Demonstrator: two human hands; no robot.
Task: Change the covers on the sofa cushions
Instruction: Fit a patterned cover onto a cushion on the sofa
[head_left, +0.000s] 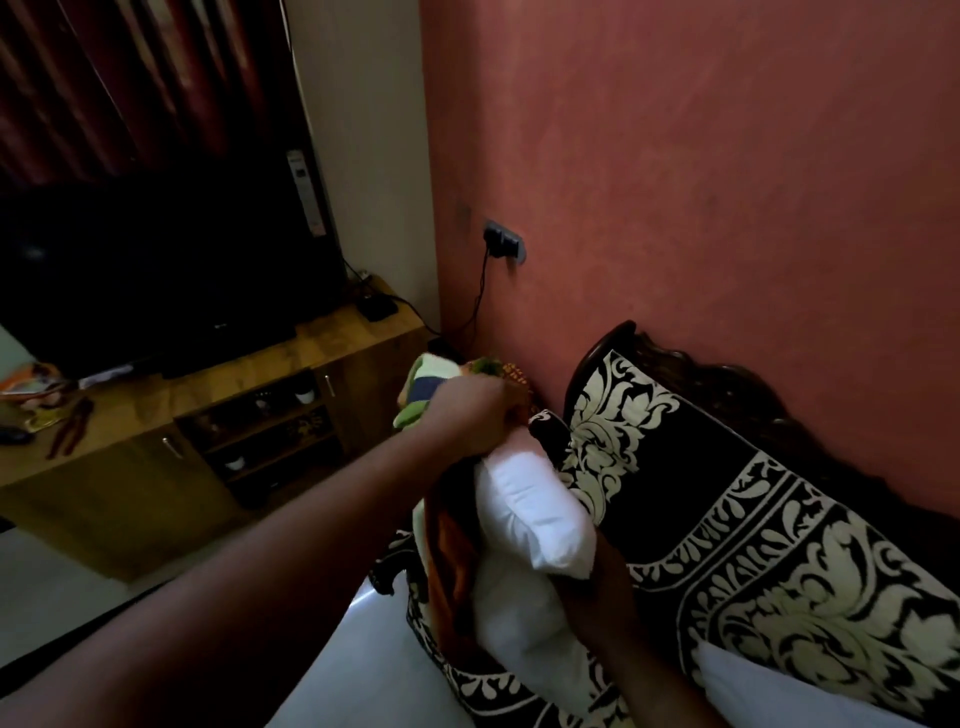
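**Cover half off the cushion, over the sofa seat**

Dim room, pink wall (701, 156) behind. Dark television (156, 270) on a wooden cabinet surface (332, 338) off to the left. Sofa (753, 519) along the wall, draped in a black-and-cream floral throw, carved dark wood showing at its back.

White cushion insert (535, 514) held up above the seat, tilted, upper corner high and lower part hanging toward the front edge. Orange-brown cover (452, 561) bunched down its left side, white inner already bare on the right. Second white cushion (779, 696) lying on the seat at lower right, well apart from both hands.

Left hand (475, 415) at the top end, fingers clenched round a gather of cloth; whether cover, insert corner or both, cannot tell in this light. Right hand (602, 587) underneath, fingers wrapped on the lower white corner, touching it directly. Insert thus pinned between the two grips, cover slack beside them.

Step in hand, by judgement: stripping the old cover. Next move likely calls for opposed pulls, one hand anchoring the insert, the other drawing the cover clear. Colourful folded cloths (431, 384) stacked beyond the left hand, near the sofa arm.
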